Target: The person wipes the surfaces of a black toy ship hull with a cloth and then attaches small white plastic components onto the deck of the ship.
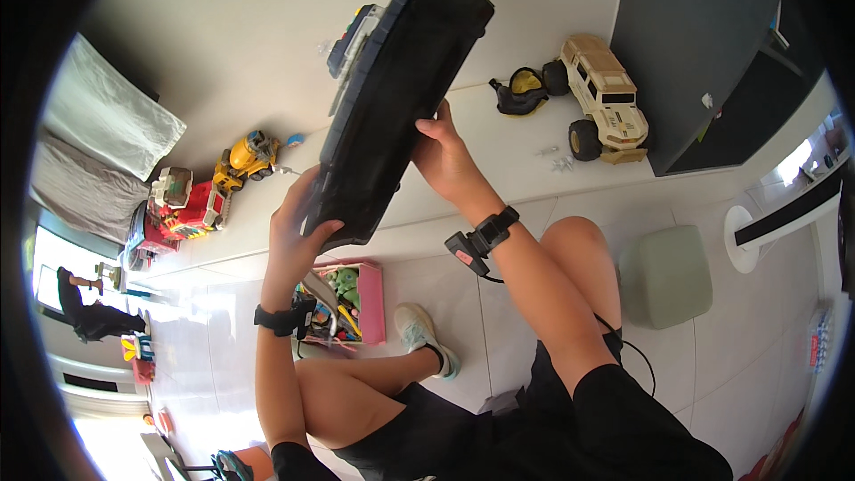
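Observation:
In front of me I hold a long black plastic toy [396, 89] raised and tilted, its dark underside facing me. Coloured parts and a pale panel stick out past its left side, and the rest of that face is hidden. My left hand [298, 227] grips the lower left corner, thumb on the near face and fingers mostly behind. Higher up, my right hand [445, 156] holds the right edge with its thumb over the rim. Below the toy, a pink box [378, 303] of mixed toys stands on the floor near my left wrist.
A white ledge carries a beige toy truck [607, 93], a black and yellow pouch-like thing [520, 93], a yellow toy mixer truck [248, 158] and a red toy truck [198, 207]. A dark grey cabinet [695, 44] stands at right, above a green stool [668, 276]. Grey curtains [111, 116] hang left.

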`<state>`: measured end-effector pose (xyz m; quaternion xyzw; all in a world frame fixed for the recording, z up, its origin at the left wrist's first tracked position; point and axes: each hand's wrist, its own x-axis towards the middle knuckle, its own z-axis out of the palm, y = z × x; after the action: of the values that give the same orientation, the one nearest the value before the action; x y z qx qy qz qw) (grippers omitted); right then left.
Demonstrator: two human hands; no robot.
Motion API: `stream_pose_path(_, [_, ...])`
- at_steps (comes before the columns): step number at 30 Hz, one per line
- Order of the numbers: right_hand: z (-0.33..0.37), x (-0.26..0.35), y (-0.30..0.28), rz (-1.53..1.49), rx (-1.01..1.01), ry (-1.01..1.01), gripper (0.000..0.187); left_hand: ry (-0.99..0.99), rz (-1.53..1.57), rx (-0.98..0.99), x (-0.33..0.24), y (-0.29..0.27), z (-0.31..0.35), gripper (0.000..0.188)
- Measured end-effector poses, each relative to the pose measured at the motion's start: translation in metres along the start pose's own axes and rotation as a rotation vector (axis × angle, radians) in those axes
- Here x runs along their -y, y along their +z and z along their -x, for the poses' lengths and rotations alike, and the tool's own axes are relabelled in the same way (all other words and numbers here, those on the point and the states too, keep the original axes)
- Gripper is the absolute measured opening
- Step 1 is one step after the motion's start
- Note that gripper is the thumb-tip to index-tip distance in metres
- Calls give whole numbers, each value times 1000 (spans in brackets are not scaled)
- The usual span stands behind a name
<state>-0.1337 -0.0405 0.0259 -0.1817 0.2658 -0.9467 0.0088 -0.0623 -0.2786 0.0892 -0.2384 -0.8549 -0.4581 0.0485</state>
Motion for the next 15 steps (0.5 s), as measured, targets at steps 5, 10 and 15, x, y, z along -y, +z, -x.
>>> stream_pose_path(5, [-2,8,-5,1,80,26,83,27,-5,-8,-15,1,-6,83])
stream_pose_path(10, [-4,16,-8,-33,107,62,80,29,128,24,-38,8,-10,89])
stream_pose_path(15, [-6,26,0,31,111,-73,79,61,286,-29,-38,10,-8,87])
